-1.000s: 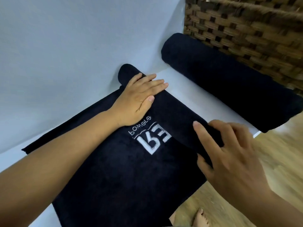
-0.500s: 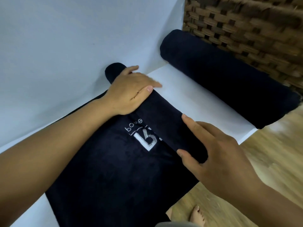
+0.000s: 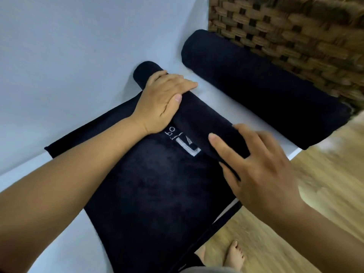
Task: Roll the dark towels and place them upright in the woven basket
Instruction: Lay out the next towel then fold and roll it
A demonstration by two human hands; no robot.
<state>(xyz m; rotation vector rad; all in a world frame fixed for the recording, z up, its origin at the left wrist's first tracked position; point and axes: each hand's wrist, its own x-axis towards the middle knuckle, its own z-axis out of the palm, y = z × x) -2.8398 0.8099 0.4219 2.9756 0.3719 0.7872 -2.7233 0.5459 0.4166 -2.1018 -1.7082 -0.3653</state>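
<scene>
Head view, from nine o'clock across to three: the left hand (image 3: 164, 99) lies palm down with fingers together, curled over the far-left end of the partly rolled dark towel (image 3: 149, 186), whose flat part spreads toward six o'clock over the white table (image 3: 220, 103) and shows a sliver of white logo (image 3: 188, 145) just under the roll. The right hand (image 3: 254, 166), at four o'clock, presses the roll's near end with fingers spread, gripping nothing. At two o'clock a finished rolled towel (image 3: 256, 85) lies on its side touching the woven basket (image 3: 295, 36), with wooden floor (image 3: 325, 184) and bare feet (image 3: 234, 255) toward five o'clock.
</scene>
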